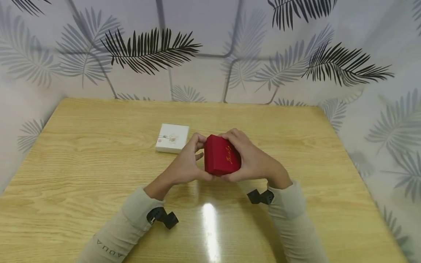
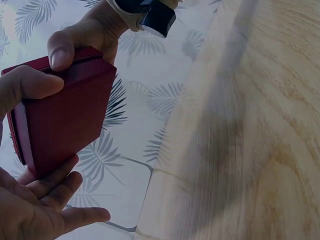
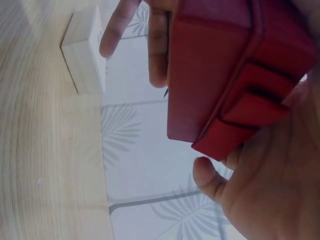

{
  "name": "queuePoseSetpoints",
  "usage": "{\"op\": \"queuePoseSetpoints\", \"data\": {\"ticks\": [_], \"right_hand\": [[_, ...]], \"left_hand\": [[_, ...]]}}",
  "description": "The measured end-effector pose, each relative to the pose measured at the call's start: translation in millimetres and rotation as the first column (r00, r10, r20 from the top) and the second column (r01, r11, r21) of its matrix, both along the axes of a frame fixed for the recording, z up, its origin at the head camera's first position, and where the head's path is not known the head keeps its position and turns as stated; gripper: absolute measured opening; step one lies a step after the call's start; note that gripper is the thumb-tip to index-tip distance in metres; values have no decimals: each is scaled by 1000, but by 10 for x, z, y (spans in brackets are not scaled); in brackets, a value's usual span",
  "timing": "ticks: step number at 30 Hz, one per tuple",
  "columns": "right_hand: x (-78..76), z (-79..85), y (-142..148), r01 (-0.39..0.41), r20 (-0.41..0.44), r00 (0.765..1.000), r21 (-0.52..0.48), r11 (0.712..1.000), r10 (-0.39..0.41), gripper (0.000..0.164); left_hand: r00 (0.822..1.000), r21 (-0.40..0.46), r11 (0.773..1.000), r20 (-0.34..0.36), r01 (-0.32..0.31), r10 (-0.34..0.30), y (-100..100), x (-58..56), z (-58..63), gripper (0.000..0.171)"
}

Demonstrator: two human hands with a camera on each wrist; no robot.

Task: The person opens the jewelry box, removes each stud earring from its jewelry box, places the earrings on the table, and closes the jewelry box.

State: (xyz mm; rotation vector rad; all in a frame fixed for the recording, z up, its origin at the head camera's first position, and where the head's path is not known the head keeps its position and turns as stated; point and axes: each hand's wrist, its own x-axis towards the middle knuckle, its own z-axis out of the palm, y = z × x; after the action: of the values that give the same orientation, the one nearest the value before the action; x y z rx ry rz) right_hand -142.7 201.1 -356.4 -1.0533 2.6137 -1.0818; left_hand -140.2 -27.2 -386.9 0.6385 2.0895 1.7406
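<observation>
Your left hand [image 1: 188, 165] and right hand [image 1: 252, 160] hold the red, block-shaped, gold-lettered box [image 1: 223, 156] above the yellowish wooden table [image 1: 98, 168], fingers clamped on its opposite sides, probably for steady support.

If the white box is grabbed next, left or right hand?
Likely the left hand: it's closer to the white box, while the right hand is across the red box. Both grip the red box, so the left would have to let go first.

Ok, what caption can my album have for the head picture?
Two hands holding a red box over a wooden table where a white box lies.
</observation>
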Motion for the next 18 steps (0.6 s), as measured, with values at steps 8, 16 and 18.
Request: {"op": "queuePoseSetpoints", "data": {"ticks": [8,16,18], "right_hand": [[-24,25,52,-20,87,996,-77,997,27,84],[-40,11,105,-3,127,992,-182,983,26,85],[-46,11,113,2,131,991,-206,979,26,84]], "left_hand": [[1000,35,999,17,22,-22,-6,-14,19,83],[999,80,996,23,26,-28,-14,-13,16,82],[999,97,995,29,15,-18,-14,-4,26,82]]}}
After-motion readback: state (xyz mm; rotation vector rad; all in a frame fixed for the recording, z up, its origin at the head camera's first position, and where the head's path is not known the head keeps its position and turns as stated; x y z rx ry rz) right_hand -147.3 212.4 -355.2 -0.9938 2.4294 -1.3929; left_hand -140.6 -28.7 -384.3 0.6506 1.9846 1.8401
